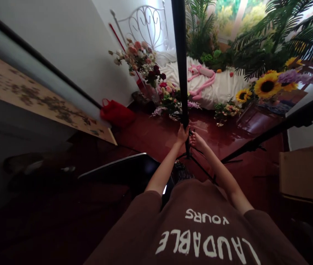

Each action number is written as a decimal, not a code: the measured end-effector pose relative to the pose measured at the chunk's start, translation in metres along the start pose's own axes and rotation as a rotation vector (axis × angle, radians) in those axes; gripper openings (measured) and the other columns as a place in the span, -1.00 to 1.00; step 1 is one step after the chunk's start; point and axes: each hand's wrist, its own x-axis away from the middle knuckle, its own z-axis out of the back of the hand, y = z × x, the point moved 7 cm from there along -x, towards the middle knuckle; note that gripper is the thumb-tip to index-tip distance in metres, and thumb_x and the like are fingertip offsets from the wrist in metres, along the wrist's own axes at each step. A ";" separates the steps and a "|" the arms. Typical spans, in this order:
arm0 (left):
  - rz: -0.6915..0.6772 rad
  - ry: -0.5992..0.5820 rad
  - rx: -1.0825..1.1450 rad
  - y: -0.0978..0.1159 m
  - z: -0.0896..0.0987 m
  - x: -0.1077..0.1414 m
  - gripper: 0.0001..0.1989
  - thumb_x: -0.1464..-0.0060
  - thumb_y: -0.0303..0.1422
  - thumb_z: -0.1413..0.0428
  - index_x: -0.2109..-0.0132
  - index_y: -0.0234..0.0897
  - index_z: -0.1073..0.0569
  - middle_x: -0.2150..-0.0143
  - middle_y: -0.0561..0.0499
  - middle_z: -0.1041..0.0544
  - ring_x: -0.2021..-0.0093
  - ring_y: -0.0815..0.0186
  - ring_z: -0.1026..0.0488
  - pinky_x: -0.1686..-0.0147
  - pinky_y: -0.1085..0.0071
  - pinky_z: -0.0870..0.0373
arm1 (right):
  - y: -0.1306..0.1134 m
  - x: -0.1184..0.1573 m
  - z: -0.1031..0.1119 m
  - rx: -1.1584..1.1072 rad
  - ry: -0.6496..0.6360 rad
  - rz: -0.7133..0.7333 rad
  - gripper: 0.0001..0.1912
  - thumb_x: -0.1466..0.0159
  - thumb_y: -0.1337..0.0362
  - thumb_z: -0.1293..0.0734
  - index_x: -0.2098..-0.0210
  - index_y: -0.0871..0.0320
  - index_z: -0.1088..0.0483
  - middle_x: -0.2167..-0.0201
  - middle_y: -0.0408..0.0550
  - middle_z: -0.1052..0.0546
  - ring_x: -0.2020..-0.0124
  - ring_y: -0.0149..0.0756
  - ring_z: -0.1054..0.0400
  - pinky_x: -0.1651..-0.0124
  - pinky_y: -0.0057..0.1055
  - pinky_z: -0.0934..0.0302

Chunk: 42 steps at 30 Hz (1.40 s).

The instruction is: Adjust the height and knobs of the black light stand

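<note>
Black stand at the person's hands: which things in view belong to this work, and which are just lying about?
In the work:
- black stand
- left hand, gripping it
- right hand, fingers curled close beside it

Just about:
- red bag
- pink toy
- sunflowers
- cardboard box

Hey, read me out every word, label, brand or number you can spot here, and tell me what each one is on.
"LAUDABLE": white print on the brown T-shirt, upside down in this view.
"YOURS": smaller white print on the same shirt, also upside down.
Too blurred to read: faint rows of marks resembling writing on the tan panel at left.
I can make out no lettering on the black pole or cardboard box.
</note>
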 end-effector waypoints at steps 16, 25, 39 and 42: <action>-0.025 -0.023 0.054 0.004 0.007 0.001 -0.48 -0.24 0.07 -0.02 -0.12 -0.22 -0.40 -0.03 -0.26 -0.59 -0.02 0.09 -0.58 0.01 0.17 -0.50 | -0.022 -0.007 0.014 0.514 0.329 0.504 -0.66 -0.14 0.35 -0.38 0.57 0.07 -0.09 0.64 -0.32 -0.12 0.52 -0.44 -0.03 0.42 -0.53 -0.04; -0.051 0.012 0.040 0.013 0.012 0.007 -0.53 -0.26 0.04 -0.01 -0.05 -0.25 -0.41 0.02 -0.23 -0.59 0.02 0.16 -0.57 0.01 0.22 -0.49 | -0.037 0.034 0.010 1.074 0.381 0.860 -0.94 -0.24 0.27 -0.31 0.31 0.08 -0.42 0.04 0.05 -0.43 0.02 -0.19 -0.37 0.03 -0.34 -0.34; -0.134 0.128 0.034 0.042 0.034 -0.012 -0.45 -0.19 0.17 0.02 0.01 -0.21 -0.42 0.06 -0.22 -0.58 0.05 0.13 -0.58 0.01 0.20 -0.50 | -0.012 0.045 0.008 1.127 0.163 0.833 -0.44 -0.30 0.33 -0.26 -0.29 0.04 -0.32 -0.36 0.03 -0.29 -0.36 -0.16 -0.17 -0.37 -0.14 -0.17; -0.167 0.211 0.054 0.064 0.042 -0.021 -0.44 -0.20 0.18 0.03 0.01 -0.20 -0.41 0.11 -0.18 -0.58 0.09 0.18 -0.59 0.06 0.26 -0.51 | -0.011 0.043 0.008 1.093 0.156 0.811 -0.41 -0.30 0.31 -0.24 -0.33 0.00 -0.27 -0.32 0.01 -0.34 -0.33 -0.16 -0.19 -0.33 -0.14 -0.23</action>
